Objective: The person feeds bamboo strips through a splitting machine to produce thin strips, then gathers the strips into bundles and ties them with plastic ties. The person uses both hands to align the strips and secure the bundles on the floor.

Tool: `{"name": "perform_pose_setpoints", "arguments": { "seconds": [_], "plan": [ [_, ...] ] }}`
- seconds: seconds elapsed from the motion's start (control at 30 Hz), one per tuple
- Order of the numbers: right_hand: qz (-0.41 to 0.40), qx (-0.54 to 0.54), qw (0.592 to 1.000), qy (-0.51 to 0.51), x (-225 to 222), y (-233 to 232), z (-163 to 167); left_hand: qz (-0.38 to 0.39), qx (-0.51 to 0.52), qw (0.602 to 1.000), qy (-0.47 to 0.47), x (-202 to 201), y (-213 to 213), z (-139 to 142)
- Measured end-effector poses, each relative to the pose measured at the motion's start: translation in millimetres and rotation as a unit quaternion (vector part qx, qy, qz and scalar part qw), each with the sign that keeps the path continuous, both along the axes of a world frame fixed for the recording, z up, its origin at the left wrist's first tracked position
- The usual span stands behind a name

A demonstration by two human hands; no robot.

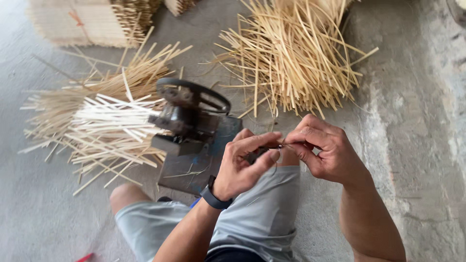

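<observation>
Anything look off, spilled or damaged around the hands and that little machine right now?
Nothing looks damaged. Both hands, left hand and right hand, pinch a small dark thing between them, too small to identify. Bamboo strips lie fanned loosely beside the hand-wheel machine, scattered rather than stacked.

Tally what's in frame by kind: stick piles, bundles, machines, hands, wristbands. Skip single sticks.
Loose stick piles: 2, left pile and right pile
Tied bundles: 2, big bundle and a corner of a second bundle at the top edge
Machines: 1, machine
Hands: 2, left hand and right hand, pinching a small dark item too small to identify
Wristbands: 1, wristband
Total: 8
</observation>
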State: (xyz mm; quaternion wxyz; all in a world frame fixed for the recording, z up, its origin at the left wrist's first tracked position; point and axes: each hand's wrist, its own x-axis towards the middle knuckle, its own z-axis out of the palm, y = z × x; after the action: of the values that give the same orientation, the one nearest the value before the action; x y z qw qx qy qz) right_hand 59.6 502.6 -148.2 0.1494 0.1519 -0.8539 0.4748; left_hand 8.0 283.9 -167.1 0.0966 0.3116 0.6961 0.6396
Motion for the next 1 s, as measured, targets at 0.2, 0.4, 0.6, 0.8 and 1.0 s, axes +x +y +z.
{"name": "perform_pose_setpoints", "arguments": {
  "seconds": [0.2, 0.4, 0.6, 0.8, 1.0],
  "plan": [
    [0.031, 0.041, 0.995, 0.082, -5.2, -89.3, 25.9, -0.037, 0.130, 0.944, -0.301, 10.9, -88.0, 8.8],
    [0.028, 0.069, 0.988, 0.136, -20.1, -180.7, 36.1, -0.005, 0.281, 0.881, -0.380, 18.7, -152.7, -6.7],
    [0.070, -0.154, 0.984, -0.062, -40.9, -305.1, 20.3, 0.159, 0.392, 0.870, -0.254, 14.7, -230.0, -41.9],
    [0.112, -0.150, 0.966, -0.180, -82.8, -404.4, -23.3, 0.326, 0.392, 0.833, -0.216, -8.9, -312.1, -73.9],
    [0.225, -0.044, 0.960, -0.158, -156.2, -454.9, -94.2, 0.313, 0.495, 0.757, -0.289, -40.3, -378.9, -138.7]
  ]
}}
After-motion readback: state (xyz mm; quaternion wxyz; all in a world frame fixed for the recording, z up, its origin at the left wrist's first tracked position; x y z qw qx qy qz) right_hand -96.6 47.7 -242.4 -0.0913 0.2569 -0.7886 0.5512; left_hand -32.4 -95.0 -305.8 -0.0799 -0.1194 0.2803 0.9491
